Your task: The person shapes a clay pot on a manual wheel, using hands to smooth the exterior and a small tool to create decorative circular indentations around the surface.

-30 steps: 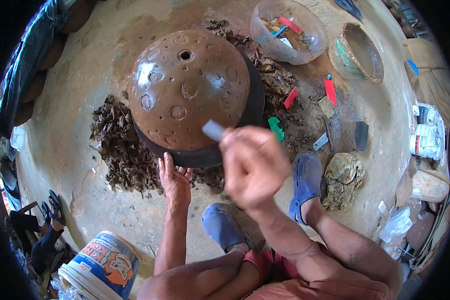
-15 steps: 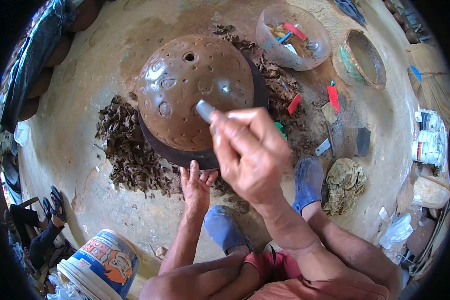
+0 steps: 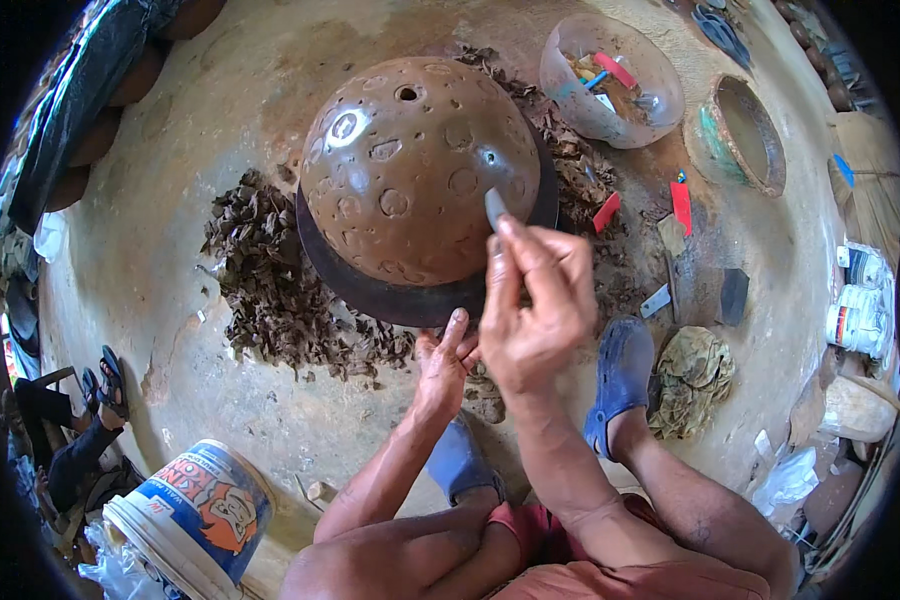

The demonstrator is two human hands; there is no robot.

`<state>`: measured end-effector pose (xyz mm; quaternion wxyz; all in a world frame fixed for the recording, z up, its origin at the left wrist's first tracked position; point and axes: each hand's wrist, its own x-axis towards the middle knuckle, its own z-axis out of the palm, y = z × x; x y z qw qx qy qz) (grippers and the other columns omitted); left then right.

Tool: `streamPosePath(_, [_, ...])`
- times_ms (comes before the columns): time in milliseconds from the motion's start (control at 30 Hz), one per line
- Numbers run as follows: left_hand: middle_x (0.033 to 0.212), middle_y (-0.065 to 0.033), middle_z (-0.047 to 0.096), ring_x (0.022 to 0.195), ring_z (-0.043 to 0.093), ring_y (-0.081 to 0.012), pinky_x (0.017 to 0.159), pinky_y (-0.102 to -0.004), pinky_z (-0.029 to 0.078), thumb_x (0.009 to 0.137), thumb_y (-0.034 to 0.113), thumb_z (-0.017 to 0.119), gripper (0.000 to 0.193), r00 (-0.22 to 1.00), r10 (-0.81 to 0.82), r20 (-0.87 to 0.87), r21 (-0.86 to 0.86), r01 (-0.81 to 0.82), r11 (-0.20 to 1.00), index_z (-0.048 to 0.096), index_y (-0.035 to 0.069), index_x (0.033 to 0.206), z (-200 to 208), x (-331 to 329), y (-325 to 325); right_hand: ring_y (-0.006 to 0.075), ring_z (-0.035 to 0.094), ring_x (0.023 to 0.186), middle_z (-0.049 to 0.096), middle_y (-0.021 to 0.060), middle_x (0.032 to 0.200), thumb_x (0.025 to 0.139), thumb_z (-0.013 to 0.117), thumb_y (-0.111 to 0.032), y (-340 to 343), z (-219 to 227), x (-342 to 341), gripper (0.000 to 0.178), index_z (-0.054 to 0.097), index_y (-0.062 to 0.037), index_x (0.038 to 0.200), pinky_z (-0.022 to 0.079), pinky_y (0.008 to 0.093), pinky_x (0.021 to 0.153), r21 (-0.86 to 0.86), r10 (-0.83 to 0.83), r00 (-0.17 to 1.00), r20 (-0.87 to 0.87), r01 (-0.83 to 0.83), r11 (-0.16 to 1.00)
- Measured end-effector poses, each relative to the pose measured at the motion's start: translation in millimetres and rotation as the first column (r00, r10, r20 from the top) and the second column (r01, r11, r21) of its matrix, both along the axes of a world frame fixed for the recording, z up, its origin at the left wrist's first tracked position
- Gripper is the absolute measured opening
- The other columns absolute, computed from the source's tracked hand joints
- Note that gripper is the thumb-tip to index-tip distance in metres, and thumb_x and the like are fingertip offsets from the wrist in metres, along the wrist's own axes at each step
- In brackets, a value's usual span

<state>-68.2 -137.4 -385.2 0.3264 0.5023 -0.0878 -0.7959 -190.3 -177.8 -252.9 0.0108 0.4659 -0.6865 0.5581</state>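
A round, shiny brown clay dome [image 3: 420, 235] sits on a dark round base [image 3: 365, 300]; circles and small dents mark its surface, and a dark hole shows near its far top. Pinched in my right hand [image 3: 540, 310] is a small grey flat-ended tool [image 3: 494, 206], whose tip lies over the dome's right side; whether it touches the clay I cannot tell. My left hand [image 3: 444, 368] is at the near rim of the base, fingers stretched out, fingertips against or just below the edge.
Dark clay scraps [image 3: 265, 280] are heaped left of the base. Beyond to the right stand a translucent tub [image 3: 560, 100] with tools inside and a basin of murky water [image 3: 715, 140]. Red pieces [image 3: 681, 207], a crumpled cloth [image 3: 692, 375] and a paint bucket [image 3: 205, 510] lie around me.
The dome's marks have shifted round, as if it turned on its base. My right hand has moved right with the tool, and my left hand has slid right along the rim.
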Motion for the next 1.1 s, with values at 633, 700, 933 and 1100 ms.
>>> streamPosePath(633, [0.139,-0.0054,0.063,0.112,0.067,-0.0182,0.082,-0.0367,0.059,0.111,0.046,0.069,0.062,0.762,0.456,0.460,-0.417,-0.268,0.869,0.046,0.016,0.160,45,78,-57,0.0264,0.071,0.109,0.074,0.0171,0.119,0.098,0.067,-0.014,31,-23,-154,0.030,0.081,0.0048,0.117,0.055,0.0355,0.095,0.150,0.173,0.983,-0.062,-0.162,0.975])
streamPosePath(700, [0.139,-0.0060,0.063,0.113,0.068,-0.0190,0.085,-0.0394,0.058,0.112,0.050,0.066,0.063,0.731,0.529,0.431,-0.488,-0.305,0.818,0.045,0.016,0.161,73,82,-77,0.0256,0.070,0.120,0.073,0.0171,0.130,0.107,0.062,-0.026,11,-28,-157,0.042,0.078,0.0046,0.130,0.054,0.0370,0.101,0.064,0.189,0.970,0.152,-0.201,0.977])
streamPosePath(933, [0.153,-0.0210,0.049,0.121,0.070,-0.0446,0.097,-0.0601,0.061,0.100,0.088,0.048,0.099,0.990,0.111,0.083,0.054,-0.115,0.992,0.033,0.020,0.170,135,25,-81,0.0242,0.066,0.127,0.071,0.0173,0.146,0.105,0.040,-0.087,-172,37,-156,0.101,0.064,-0.0037,0.157,0.053,0.0417,0.104,0.400,0.381,0.749,0.541,-0.628,0.667])
streamPosePath(1100, [0.176,-0.0259,0.032,0.139,0.060,-0.0553,0.109,-0.0734,0.051,0.094,0.100,0.035,0.117,0.965,0.177,-0.191,0.162,-0.147,0.976,0.021,0.020,0.178,130,-12,-70,0.0341,0.056,0.150,0.065,0.0190,0.157,0.091,0.037,-0.103,-285,44,-134,0.121,0.057,-0.0079,0.164,0.045,0.0523,0.120,0.688,0.604,0.600,0.525,-0.717,0.113])
